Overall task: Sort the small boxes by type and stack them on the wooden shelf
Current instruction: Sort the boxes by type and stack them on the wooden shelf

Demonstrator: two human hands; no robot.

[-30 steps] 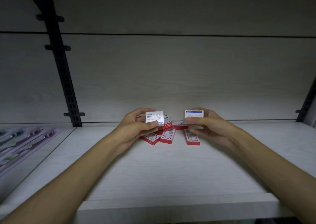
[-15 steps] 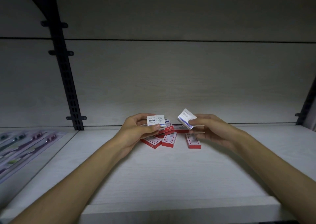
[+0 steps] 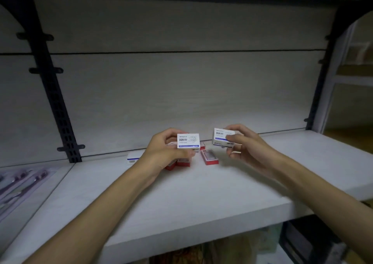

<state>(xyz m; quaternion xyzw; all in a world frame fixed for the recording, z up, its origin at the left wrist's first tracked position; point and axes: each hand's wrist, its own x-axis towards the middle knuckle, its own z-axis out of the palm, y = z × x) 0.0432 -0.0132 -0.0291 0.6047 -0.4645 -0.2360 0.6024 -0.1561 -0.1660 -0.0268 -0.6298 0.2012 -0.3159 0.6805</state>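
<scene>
Left hand: the left hand (image 3: 165,152) pinches a white box (image 3: 188,140) by its edges, thumb below and fingers behind, printed face turned toward the camera, long axis level.

Right hand: the right hand (image 3: 245,142) grips a second white box (image 3: 223,137) of the same print, thumb across its front lower corner; this box sits slightly higher and is tilted a little.

Key relation: the two held boxes hang side by side above the wooden shelf (image 3: 181,193), apart, with a clear gap between them; their long axes run nearly in one line, left to right.

Third white box: another white box with a blue stripe (image 3: 133,158) lies flat on the shelf near the back wall, to the left of the left hand (that hand is plainly the nearer one).

Red boxes: the red boxes (image 3: 209,157) lie loose on the shelf directly beneath and between the hands, some partly hidden by the left hand.

Judged step: the white type is being gathered apart from the red; a stack would likely start at the lying white box, so the held pair must travel leftward.

Risk: lowering straight down would land on the red boxes.
</scene>
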